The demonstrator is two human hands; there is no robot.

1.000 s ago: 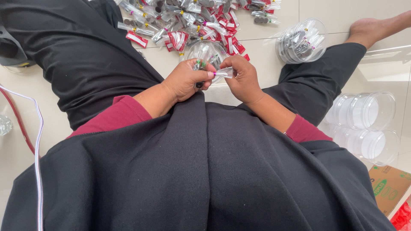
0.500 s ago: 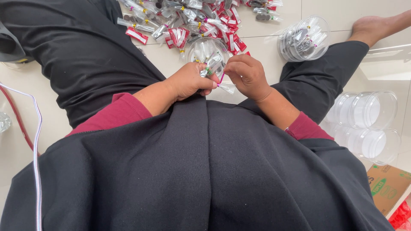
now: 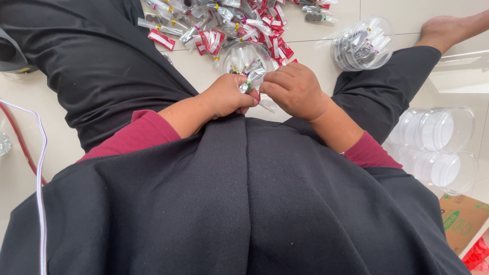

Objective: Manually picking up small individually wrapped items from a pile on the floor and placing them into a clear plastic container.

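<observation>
Head view: left hand and right hand meet fingertip to fingertip, both pinched shut on a small clear packet between them, its tied neck uppermost. Just beyond stands an open clear tub; loose packets lie farther out on the floor.

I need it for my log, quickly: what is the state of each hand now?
Left hand: closed, pinching the small clear packet.
Right hand: closed, fingers on the same packet.
</observation>
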